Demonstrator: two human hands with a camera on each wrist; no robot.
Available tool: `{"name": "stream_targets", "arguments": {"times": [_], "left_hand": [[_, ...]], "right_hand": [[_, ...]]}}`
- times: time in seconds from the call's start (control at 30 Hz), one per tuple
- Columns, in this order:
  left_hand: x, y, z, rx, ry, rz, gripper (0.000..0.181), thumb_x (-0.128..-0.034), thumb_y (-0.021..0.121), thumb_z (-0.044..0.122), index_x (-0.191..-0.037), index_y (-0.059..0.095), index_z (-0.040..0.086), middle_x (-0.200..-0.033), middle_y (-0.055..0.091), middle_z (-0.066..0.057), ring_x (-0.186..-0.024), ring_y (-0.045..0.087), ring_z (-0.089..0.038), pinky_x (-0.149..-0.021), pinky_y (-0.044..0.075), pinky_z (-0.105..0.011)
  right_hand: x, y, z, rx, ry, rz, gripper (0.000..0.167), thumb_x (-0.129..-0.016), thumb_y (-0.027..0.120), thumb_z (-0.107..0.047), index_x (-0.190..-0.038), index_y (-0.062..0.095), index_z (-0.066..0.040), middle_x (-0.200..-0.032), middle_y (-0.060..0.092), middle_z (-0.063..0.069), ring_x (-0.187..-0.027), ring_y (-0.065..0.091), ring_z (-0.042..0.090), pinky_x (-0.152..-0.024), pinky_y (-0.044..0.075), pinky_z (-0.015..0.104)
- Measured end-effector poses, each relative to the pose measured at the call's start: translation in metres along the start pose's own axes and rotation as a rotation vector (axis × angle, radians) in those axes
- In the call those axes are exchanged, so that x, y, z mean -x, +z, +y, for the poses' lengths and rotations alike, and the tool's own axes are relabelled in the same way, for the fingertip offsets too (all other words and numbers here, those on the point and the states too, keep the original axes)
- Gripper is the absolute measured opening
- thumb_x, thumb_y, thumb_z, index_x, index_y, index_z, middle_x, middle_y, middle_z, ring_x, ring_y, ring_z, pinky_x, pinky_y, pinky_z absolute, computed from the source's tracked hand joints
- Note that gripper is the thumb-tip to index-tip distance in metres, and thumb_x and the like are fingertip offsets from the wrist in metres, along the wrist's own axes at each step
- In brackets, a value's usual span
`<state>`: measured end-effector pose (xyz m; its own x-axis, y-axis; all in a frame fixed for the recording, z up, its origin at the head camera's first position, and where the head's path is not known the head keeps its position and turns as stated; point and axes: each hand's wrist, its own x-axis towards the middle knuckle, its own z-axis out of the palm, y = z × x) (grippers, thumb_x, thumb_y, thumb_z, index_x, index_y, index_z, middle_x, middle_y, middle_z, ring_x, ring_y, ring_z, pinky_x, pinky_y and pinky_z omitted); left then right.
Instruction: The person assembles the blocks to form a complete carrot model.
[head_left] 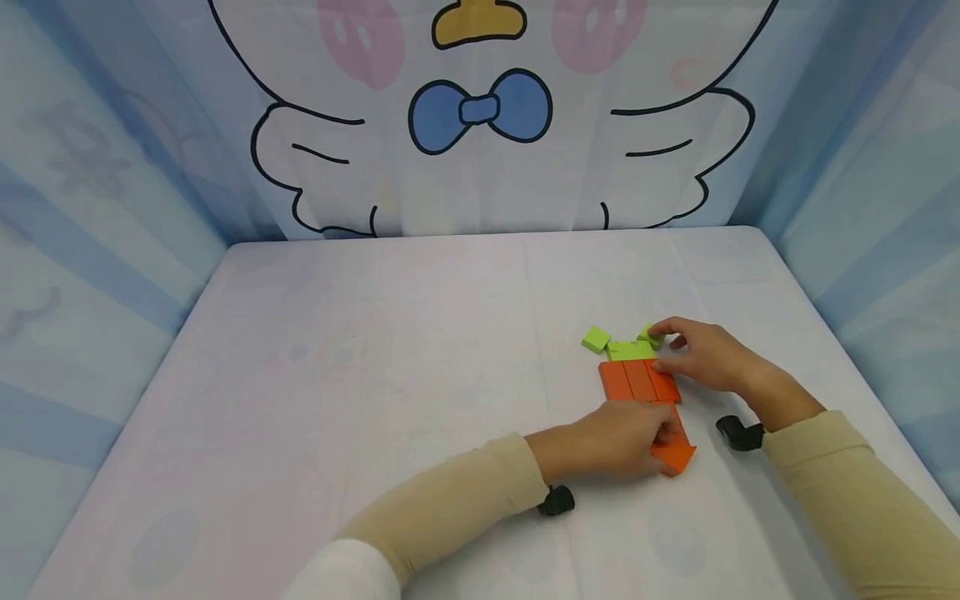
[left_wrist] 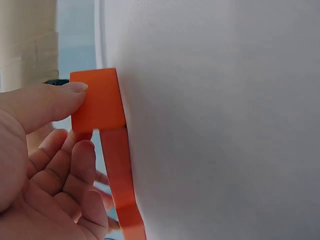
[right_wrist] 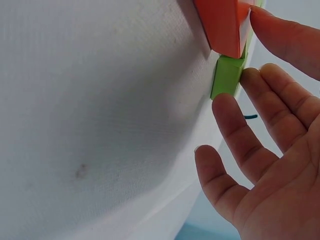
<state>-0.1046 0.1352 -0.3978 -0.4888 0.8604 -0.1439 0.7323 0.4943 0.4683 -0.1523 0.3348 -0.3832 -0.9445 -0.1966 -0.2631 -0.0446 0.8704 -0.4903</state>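
Observation:
Several flat orange blocks (head_left: 628, 382) lie side by side on the white table, with more orange ones running toward me. At their near end, my left hand (head_left: 618, 437) grips an orange block (left_wrist: 100, 97), the thumb pressed against its face. My right hand (head_left: 708, 357) is at the far right corner. Its fingertips touch a small green block (right_wrist: 227, 77), and its thumb rests on an orange block (right_wrist: 220, 25). Beyond the orange row sit a wider green block (head_left: 632, 351) and a loose, tilted green one (head_left: 596, 339). My left hand hides part of the orange blocks.
The white table (head_left: 337, 375) extends far to the left of the blocks. A cartoon-printed curtain (head_left: 480, 183) stands behind its back edge, and blue curtains (head_left: 885, 208) line the sides. A black wrist-camera piece (head_left: 738, 433) hangs under the right sleeve.

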Motion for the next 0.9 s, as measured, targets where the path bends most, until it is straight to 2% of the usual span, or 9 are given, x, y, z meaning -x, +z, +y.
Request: {"name": "stream_targets", "arguments": {"times": [0.13,0.3,0.47,0.63,0.8,0.9], "left_hand": [[0.007,-0.004,-0.01,0.035,-0.017,0.011,0.035,-0.0908,0.076,0.026,-0.121,0.062,0.016,-0.097,0.059,0.015,-0.084,0.051,0.005,-0.074,0.038,-0.009],[0.011,-0.012,-0.016,0.072,-0.025,0.014,0.033,-0.0919,0.075,0.019,-0.122,0.062,0.014,-0.097,0.059,0.013,-0.086,0.052,0.002,-0.074,0.04,-0.011],[0.012,-0.013,-0.017,0.057,-0.007,-0.005,0.033,-0.0919,0.074,0.016,-0.123,0.062,0.015,-0.104,0.062,0.012,-0.092,0.054,0.002,-0.077,0.04,-0.011],[0.011,-0.011,-0.017,0.029,0.012,0.006,0.035,-0.0908,0.076,0.02,-0.123,0.062,0.016,-0.106,0.063,0.013,-0.092,0.055,0.003,-0.076,0.04,-0.011],[0.018,-0.015,-0.025,0.041,-0.032,0.032,0.043,-0.0909,0.076,0.026,-0.129,0.06,0.016,-0.113,0.063,0.013,-0.099,0.054,0.001,-0.082,0.041,-0.014],[0.03,-0.022,-0.036,0.07,-0.089,0.055,0.05,-0.0913,0.076,0.029,-0.136,0.057,0.017,-0.123,0.061,0.011,-0.109,0.053,-0.003,-0.09,0.042,-0.019]], "right_hand": [[0.0,0.001,-0.001,0.008,0.003,0.001,0.056,-0.093,0.072,-0.029,-0.137,0.051,0.0,-0.132,0.055,0.026,-0.116,0.052,0.045,-0.093,0.046,0.06],[-0.001,-0.001,-0.002,0.021,0.01,0.004,0.057,-0.093,0.072,-0.028,-0.138,0.05,0.0,-0.131,0.054,0.027,-0.116,0.051,0.046,-0.093,0.046,0.06],[-0.004,-0.001,-0.003,0.013,0.016,-0.008,0.057,-0.094,0.071,-0.028,-0.139,0.05,-0.001,-0.132,0.054,0.027,-0.118,0.05,0.046,-0.093,0.046,0.06],[-0.006,-0.002,-0.003,0.011,0.009,-0.013,0.057,-0.093,0.071,-0.029,-0.139,0.05,-0.001,-0.132,0.054,0.027,-0.117,0.05,0.046,-0.092,0.047,0.06],[-0.005,-0.001,-0.004,0.009,0.006,-0.016,0.056,-0.094,0.071,-0.028,-0.138,0.05,-0.001,-0.132,0.054,0.027,-0.117,0.05,0.046,-0.093,0.046,0.06],[-0.002,0.001,-0.004,0.018,0.018,-0.016,0.055,-0.094,0.069,-0.029,-0.138,0.051,-0.001,-0.132,0.054,0.027,-0.117,0.049,0.047,-0.092,0.046,0.061]]}}
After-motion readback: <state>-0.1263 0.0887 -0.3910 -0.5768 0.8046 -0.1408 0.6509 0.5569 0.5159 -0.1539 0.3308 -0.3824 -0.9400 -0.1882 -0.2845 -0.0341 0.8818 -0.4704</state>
